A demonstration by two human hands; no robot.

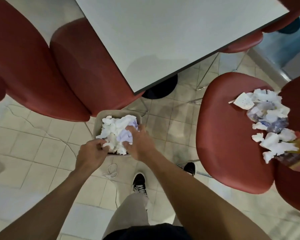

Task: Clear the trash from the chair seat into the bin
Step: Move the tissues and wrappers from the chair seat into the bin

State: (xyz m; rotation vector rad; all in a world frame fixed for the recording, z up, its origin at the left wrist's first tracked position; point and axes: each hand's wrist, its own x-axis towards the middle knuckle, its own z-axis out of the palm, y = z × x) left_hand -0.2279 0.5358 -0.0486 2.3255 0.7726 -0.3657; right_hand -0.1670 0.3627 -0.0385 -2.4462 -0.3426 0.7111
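1. Grey-white laminate table top (pixel 171 37) fills the 12 o'clock area and it's just scenery, same for the two dark red moulded chairs (pixel 42 66) up at 10 o'clock.
2. Next biggest is the dark red plastic chair seat (pixel 229 135) at 3 o'clock, which is the one that matters. It's still carrying a fair heap of crumpled white paper, clear plastic wrap and an orange-striped wrapper (pixel 274 122), strung along its right edge.
3. Small beige rectangular bin (pixel 100 118) sits on the tiled floor around dead centre, just under the edge of the 10 o'clock chair. It's already stuffed to the rim with white crumpled tissue and paper (pixel 114 130).
4. Right hand (pixel 139 141) is spread over the pile in the bin, fingers curled onto the paper, pushing it down by the look of it.
5. Left hand (pixel 92 151) is at the bin's near-left corner, fingertips pinching a little white scrap.
6. So I'd guess roughly halfway: one good load is in, and the whole seat pile is left. My worry is that the bin looks nearly full already, so squashing it down first makes sense.
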